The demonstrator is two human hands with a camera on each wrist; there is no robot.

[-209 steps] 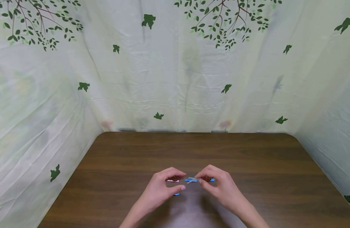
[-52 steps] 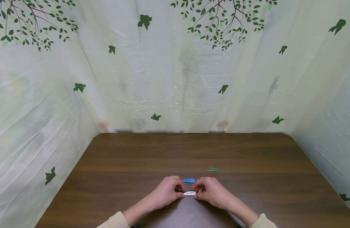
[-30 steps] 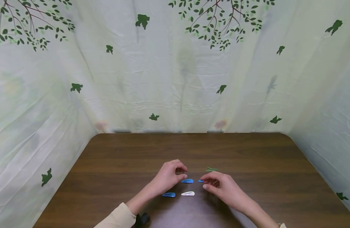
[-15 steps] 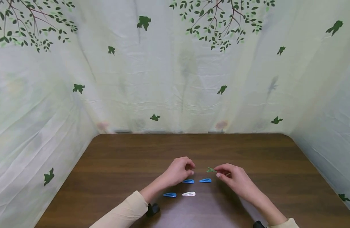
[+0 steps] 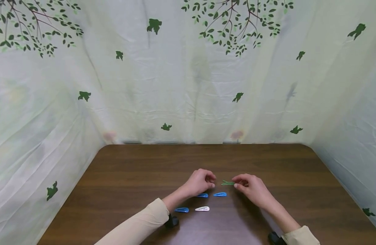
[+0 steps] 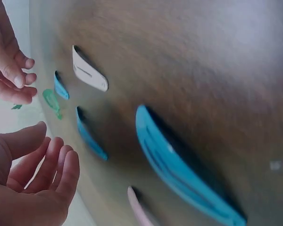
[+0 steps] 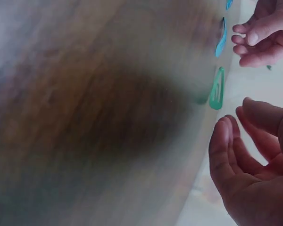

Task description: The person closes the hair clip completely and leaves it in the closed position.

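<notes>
A green snap hair clip [image 5: 227,183] lies on the table, its arms spread apart at the left end in the head view. My right hand [image 5: 252,189] is at the clip's right end, thumb and fingers curved with a gap between them, as the right wrist view shows. My left hand [image 5: 201,183] hovers just left of the green clip, fingers loosely bent and holding nothing. Nearer me lie a light blue clip [image 5: 220,194], another blue clip [image 5: 202,195] partly under the left hand, a darker blue clip [image 5: 182,210] and a white clip [image 5: 202,208], all flat.
A pink clip [image 6: 140,209] shows at the bottom of the left wrist view; in the head view the left arm hides it. The brown wooden table [image 5: 139,163] ends at a pale leaf-print curtain [image 5: 188,68]. Black wrist cameras sit at both cuffs.
Both hands have let go of the white clip, which stays on the table. They have moved away from me to the green clip, the left hand shifting right and the right hand arriving beside it.
</notes>
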